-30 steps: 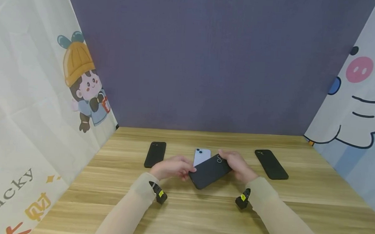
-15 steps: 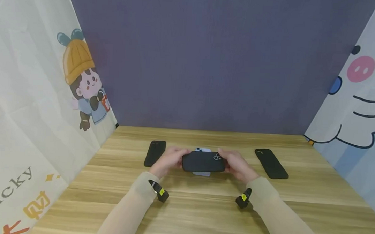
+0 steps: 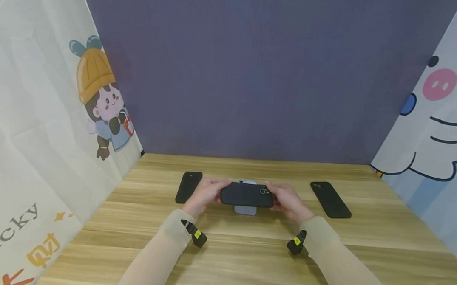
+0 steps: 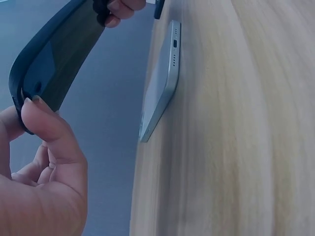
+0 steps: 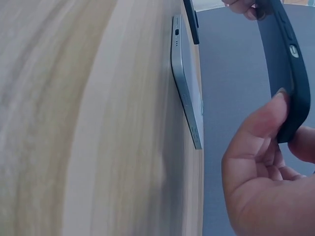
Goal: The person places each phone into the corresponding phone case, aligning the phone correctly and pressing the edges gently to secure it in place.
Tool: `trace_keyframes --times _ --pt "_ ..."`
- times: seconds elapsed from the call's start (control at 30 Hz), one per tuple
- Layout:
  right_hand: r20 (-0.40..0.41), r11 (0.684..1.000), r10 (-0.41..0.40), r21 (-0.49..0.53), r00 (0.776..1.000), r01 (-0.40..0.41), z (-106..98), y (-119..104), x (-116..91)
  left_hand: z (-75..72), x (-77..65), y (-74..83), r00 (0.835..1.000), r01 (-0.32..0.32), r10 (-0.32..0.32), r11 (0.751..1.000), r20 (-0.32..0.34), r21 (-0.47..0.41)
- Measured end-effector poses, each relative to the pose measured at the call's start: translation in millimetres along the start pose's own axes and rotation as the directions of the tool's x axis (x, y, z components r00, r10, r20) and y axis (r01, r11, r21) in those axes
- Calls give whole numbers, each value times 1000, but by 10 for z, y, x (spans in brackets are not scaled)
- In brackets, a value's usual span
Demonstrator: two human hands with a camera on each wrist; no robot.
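In the head view, a phone in a black case (image 3: 247,194) is held level, its camera end to the right. My left hand (image 3: 207,194) pinches its left end between thumb and fingers, while my right hand (image 3: 288,200) pinches the camera end. Seen from the left wrist, a glossy dark face of the cased phone (image 4: 59,59) shows, with a thumb at its edge. A pale phone (image 3: 245,210) lies on the table beneath and is partly hidden by the held one. From the right wrist, the two phones are clearly apart.
On the wooden table (image 3: 242,262), a black phone or case (image 3: 188,186) lies to the left, partly behind my left hand. Another black phone or case (image 3: 330,199) lies to the right. A dark panel (image 3: 254,75) rises behind the table, with printed curtains on both sides.
The cased phone has turned from a slant to level and now covers the middle of the pale phone. My left hand has moved up and taken a fuller hold of the left end.
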State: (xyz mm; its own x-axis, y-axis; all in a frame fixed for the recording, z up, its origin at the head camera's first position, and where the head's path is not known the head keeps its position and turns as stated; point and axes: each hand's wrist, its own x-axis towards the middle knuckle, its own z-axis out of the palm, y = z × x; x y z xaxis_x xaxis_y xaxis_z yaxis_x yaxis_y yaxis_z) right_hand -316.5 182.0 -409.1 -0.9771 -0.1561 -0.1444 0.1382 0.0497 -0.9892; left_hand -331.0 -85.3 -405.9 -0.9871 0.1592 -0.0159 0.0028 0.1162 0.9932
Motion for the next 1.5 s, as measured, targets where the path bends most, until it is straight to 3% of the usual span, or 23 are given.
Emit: trace_keyframes --times 0.23,0.6,0.73,0.9,1.17,1.27,1.33,1.5 --pt "3 1000 -9 -26 1000 9 -31 18 -3 3 5 -27 1000 -8 7 998 17 70" --pt "3 1000 3 -28 1000 -3 -22 16 2 20 13 6 1000 -14 15 997 -10 78" --pt "-12 1000 15 0 1000 -15 -19 5 4 18 24 -7 998 22 -22 1000 65 10" --pt "-61 996 43 78 997 -38 -28 -4 10 18 31 -2 971 111 -85 988 222 -110" --pt "-110 991 60 126 992 -45 -15 -44 13 21 1 28 961 161 -106 965 256 -206" --pt "-123 989 65 141 990 -47 -28 -47 14 6 -14 11 950 177 -120 968 289 -180" --pt "-130 986 67 159 989 -45 -44 -42 15 -7 -23 -6 934 190 -132 970 332 -150" --pt "-125 980 74 195 989 -49 -80 -20 11 -18 -45 -27 901 161 -110 983 420 -88"
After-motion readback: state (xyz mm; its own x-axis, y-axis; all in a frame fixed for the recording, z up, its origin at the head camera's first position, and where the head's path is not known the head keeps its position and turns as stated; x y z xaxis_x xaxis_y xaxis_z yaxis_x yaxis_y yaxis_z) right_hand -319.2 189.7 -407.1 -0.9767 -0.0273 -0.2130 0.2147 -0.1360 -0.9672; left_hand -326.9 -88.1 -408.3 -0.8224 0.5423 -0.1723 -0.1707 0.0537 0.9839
